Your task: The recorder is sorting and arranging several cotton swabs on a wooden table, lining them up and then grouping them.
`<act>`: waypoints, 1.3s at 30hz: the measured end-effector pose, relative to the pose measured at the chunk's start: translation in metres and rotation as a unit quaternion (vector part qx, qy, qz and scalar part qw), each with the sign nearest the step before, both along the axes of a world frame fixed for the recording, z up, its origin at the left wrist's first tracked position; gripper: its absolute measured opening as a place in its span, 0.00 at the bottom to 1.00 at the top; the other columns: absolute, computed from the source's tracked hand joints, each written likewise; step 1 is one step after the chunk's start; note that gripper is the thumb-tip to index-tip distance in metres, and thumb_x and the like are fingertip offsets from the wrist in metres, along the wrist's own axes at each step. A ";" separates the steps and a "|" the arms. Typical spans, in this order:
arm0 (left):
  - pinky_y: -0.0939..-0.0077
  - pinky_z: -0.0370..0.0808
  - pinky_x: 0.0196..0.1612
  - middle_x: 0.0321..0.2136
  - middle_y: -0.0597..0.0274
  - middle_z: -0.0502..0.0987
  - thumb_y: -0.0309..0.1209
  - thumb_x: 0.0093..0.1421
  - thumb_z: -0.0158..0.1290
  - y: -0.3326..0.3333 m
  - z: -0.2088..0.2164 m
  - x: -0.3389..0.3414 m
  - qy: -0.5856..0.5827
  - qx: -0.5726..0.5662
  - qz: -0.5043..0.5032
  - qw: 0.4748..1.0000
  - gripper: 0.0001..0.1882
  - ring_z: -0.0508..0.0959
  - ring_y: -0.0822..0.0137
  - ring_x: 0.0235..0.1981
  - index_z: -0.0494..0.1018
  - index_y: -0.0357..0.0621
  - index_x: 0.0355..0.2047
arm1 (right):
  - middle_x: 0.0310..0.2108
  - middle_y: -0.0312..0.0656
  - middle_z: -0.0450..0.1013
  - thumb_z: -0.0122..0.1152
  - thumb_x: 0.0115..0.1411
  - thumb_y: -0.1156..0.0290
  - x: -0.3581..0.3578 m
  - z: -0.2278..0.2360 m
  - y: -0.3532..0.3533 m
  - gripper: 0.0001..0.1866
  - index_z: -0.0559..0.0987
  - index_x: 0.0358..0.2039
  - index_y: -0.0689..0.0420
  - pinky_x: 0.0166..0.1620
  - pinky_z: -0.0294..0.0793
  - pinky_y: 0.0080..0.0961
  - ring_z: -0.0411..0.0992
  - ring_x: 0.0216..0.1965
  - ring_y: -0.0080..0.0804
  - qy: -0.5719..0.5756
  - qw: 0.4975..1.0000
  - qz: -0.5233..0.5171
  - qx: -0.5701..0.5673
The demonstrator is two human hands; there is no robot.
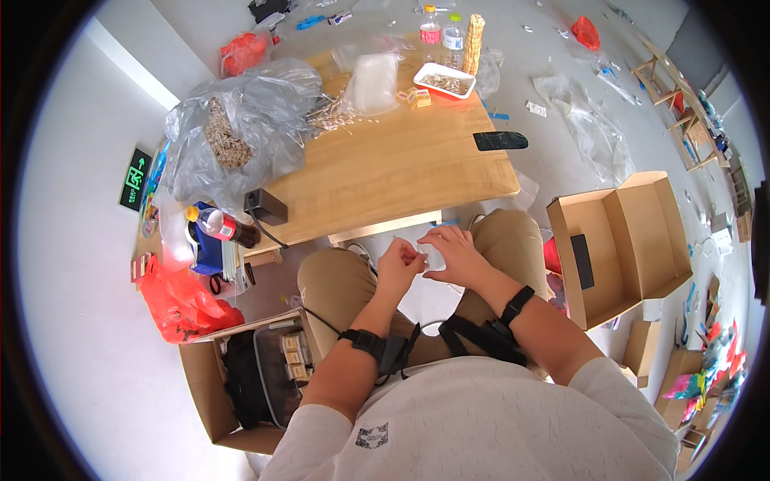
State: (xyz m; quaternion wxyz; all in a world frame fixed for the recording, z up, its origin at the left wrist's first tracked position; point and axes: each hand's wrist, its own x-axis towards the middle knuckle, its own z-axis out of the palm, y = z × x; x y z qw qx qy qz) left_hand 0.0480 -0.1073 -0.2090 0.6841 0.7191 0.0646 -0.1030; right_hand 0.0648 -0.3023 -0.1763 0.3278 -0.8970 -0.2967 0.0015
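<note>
Over my lap, just off the near edge of the wooden table (377, 172), both hands hold a small clear plastic piece (434, 258), perhaps a little bag. My left hand (399, 265) pinches its left edge between thumb and fingertips. From the other side, my right hand (454, 254) curves round it with thumb and fingers. The piece is too small and pale to tell whether anything is inside. On the far part of the table lie a stack of clear plastic bags (374, 83), loose thin sticks (341, 115), a white tray (459, 90) of small bits and small yellow boxes (415, 99).
A large grey plastic bag (277, 128) covers the table's left end, near a black power adapter (266, 206) and a cola bottle (227, 228). A black strip (501, 141) lies on the right end. Open cardboard boxes stand at right (630, 232) and lower left (200, 385).
</note>
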 end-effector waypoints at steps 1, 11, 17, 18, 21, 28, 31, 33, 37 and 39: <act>0.79 0.83 0.34 0.31 0.58 0.79 0.17 0.62 0.60 0.000 0.001 0.001 -0.001 0.000 -0.001 1.000 0.13 0.84 0.71 0.33 0.65 0.38 0.36 | 0.56 0.36 0.69 0.84 0.41 0.59 0.001 -0.002 -0.001 0.41 0.76 0.58 0.43 0.58 0.61 0.41 0.66 0.60 0.40 -0.002 1.000 -0.004 0.002; 0.80 0.79 0.33 0.31 0.59 0.79 0.16 0.58 0.64 0.002 0.003 0.000 -0.018 -0.014 -0.014 1.000 0.18 0.82 0.73 0.32 0.64 0.40 0.37 | 0.60 0.40 0.69 0.83 0.45 0.59 0.002 0.000 -0.002 0.40 0.74 0.59 0.47 0.63 0.59 0.44 0.64 0.66 0.41 0.011 0.999 0.042 -0.001; 0.82 0.76 0.32 0.29 0.64 0.76 0.19 0.57 0.67 0.001 0.002 -0.001 -0.037 0.047 -0.014 0.998 0.19 0.78 0.77 0.29 0.65 0.41 0.39 | 0.55 0.39 0.72 0.82 0.45 0.59 0.003 -0.001 0.000 0.37 0.75 0.56 0.47 0.63 0.59 0.43 0.68 0.62 0.40 0.013 0.999 0.045 0.023; 0.83 0.75 0.31 0.29 0.65 0.76 0.20 0.57 0.67 0.001 0.001 -0.001 -0.040 0.052 -0.009 0.998 0.19 0.77 0.78 0.28 0.65 0.41 0.39 | 0.54 0.38 0.73 0.82 0.45 0.59 0.002 0.000 0.000 0.37 0.75 0.56 0.47 0.62 0.60 0.43 0.68 0.61 0.40 0.012 0.999 0.043 0.023; 0.83 0.73 0.29 0.27 0.66 0.75 0.22 0.59 0.66 0.001 -0.003 0.000 -0.058 0.055 -0.002 0.997 0.18 0.74 0.80 0.26 0.65 0.42 0.40 | 0.53 0.38 0.73 0.82 0.46 0.59 0.002 0.005 0.001 0.36 0.75 0.55 0.47 0.61 0.60 0.42 0.69 0.59 0.39 0.020 0.998 0.048 0.022; 0.82 0.68 0.27 0.23 0.70 0.73 0.26 0.62 0.64 0.002 0.000 -0.003 -0.085 0.133 -0.017 0.987 0.15 0.72 0.81 0.24 0.67 0.42 0.42 | 0.51 0.36 0.74 0.81 0.47 0.59 0.000 0.010 0.002 0.33 0.76 0.53 0.48 0.60 0.61 0.40 0.70 0.56 0.38 -0.005 0.996 0.074 0.049; 0.78 0.70 0.26 0.21 0.66 0.76 0.29 0.61 0.64 0.004 -0.004 -0.002 -0.087 0.128 -0.004 0.988 0.15 0.73 0.77 0.21 0.70 0.41 0.43 | 0.51 0.37 0.74 0.81 0.47 0.61 0.002 0.011 0.003 0.31 0.76 0.51 0.48 0.60 0.61 0.39 0.71 0.56 0.39 0.042 0.994 0.068 0.073; 0.78 0.70 0.27 0.31 0.60 0.78 0.27 0.61 0.62 0.003 0.004 -0.004 -0.087 0.092 -0.002 0.992 0.15 0.75 0.75 0.25 0.71 0.41 0.46 | 0.51 0.38 0.75 0.81 0.48 0.61 0.004 0.009 0.002 0.31 0.76 0.50 0.49 0.60 0.61 0.40 0.71 0.56 0.41 0.059 0.993 0.047 0.086; 0.73 0.74 0.36 0.46 0.55 0.76 0.26 0.61 0.61 0.004 0.032 -0.006 -0.219 0.140 0.020 0.965 0.13 0.77 0.66 0.37 0.74 0.42 0.46 | 0.49 0.37 0.75 0.81 0.49 0.59 0.007 0.002 -0.003 0.32 0.73 0.51 0.49 0.59 0.62 0.42 0.74 0.55 0.41 0.065 0.990 -0.044 0.117; 0.64 0.74 0.49 0.58 0.53 0.70 0.29 0.63 0.59 0.010 0.040 -0.004 -0.365 0.234 -0.047 0.900 0.09 0.74 0.56 0.51 0.79 0.44 0.44 | 0.49 0.39 0.76 0.81 0.49 0.62 0.009 0.005 -0.003 0.31 0.75 0.51 0.52 0.59 0.67 0.40 0.75 0.53 0.41 0.076 0.987 -0.049 0.130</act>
